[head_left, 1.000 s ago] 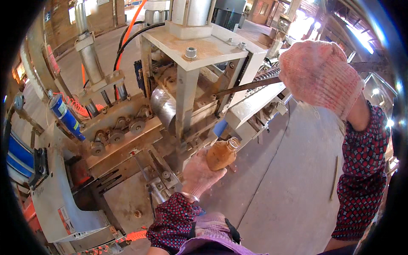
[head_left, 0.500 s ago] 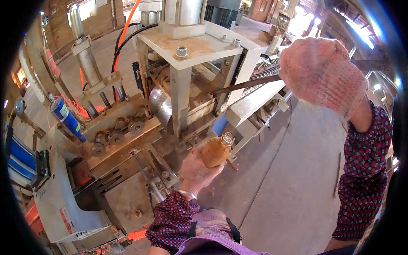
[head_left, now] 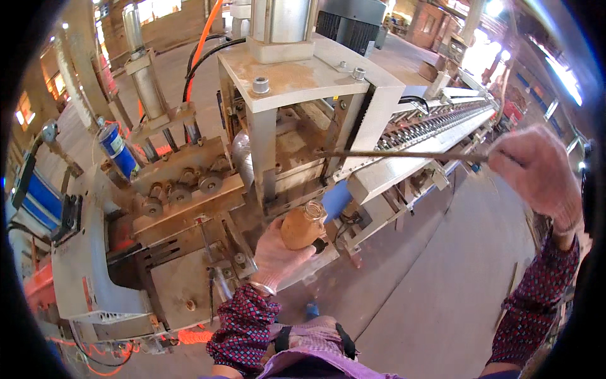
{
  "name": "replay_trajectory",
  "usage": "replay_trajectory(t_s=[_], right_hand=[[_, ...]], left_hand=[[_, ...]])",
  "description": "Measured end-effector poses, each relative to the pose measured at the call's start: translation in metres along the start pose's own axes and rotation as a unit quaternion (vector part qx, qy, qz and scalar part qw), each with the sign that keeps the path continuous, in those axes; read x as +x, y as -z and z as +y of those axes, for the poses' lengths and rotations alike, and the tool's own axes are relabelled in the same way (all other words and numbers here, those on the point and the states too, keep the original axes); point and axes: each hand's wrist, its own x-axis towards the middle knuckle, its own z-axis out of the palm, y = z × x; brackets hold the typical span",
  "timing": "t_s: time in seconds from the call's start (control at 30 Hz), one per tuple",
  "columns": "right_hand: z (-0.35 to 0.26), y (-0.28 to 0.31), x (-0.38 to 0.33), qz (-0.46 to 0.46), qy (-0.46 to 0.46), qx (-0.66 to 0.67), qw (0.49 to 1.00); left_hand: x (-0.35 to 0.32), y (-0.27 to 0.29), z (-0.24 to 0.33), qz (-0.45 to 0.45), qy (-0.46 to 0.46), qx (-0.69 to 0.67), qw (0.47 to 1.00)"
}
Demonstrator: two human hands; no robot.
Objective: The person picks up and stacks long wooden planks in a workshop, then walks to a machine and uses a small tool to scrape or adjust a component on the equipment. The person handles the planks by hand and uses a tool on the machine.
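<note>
My left hand (head_left: 278,256), in a pale pink knitted glove, grips a bottle (head_left: 302,228) with a brown body and a clear, uncapped neck. The bottle leans slightly to the right, in front of the machine frame. Gloved too, my right hand (head_left: 533,167) is closed around one end of a long thin stick (head_left: 404,155) at the right. The stick runs level to the left, and its far tip is at the opening of the metal frame (head_left: 262,148). Inside that frame are dusty machine parts and a shiny roller (head_left: 242,155).
Left of the frame stand a row of small rollers (head_left: 180,192), a blue cylinder (head_left: 118,151) and a grey machine housing (head_left: 82,252). A long roller conveyor (head_left: 435,123) stretches away to the right. Concrete floor (head_left: 429,271) lies below it. Orange hoses hang around the machine.
My right hand has moved right and down, drawing the stick rightward to a more level position. The bottle in my left hand has shifted slightly left in the view, which has turned a little.
</note>
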Motion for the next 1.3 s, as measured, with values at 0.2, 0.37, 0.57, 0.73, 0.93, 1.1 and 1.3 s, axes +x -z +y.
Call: replay_trajectory(t_s=[0.2, 0.37, 0.57, 0.73, 0.93, 1.1, 1.3], right_hand=[[0.042, -0.072, -0.011, 0.039, 0.139, 0.225, 0.964], [0.052, -0.098, -0.008, 0.016, 0.162, 0.175, 0.971], [0.068, -0.105, 0.004, 0.061, 0.198, 0.195, 0.959], [0.071, -0.117, 0.022, 0.073, 0.246, 0.174, 0.951], [0.032, -0.118, 0.031, 0.177, 0.363, -0.013, 0.915], [-0.031, -0.139, 0.03, 0.115, 0.389, -0.119, 0.906], [-0.046, -0.191, 0.046, 0.083, 0.416, 0.142, 0.894]], left_hand=[[-0.002, -0.018, -0.015, 0.047, 0.052, -0.033, 0.997], [-0.01, -0.035, -0.024, 0.072, 0.051, -0.047, 0.995], [-0.025, -0.05, -0.03, 0.119, 0.082, -0.059, 0.988], [-0.027, -0.05, -0.011, 0.115, 0.081, -0.032, 0.989], [-0.018, -0.039, 0.025, 0.102, -0.062, 0.282, 0.952], [-0.015, -0.045, 0.033, 0.123, -0.154, 0.321, 0.926], [-0.022, -0.037, 0.02, 0.142, -0.125, 0.333, 0.924]])
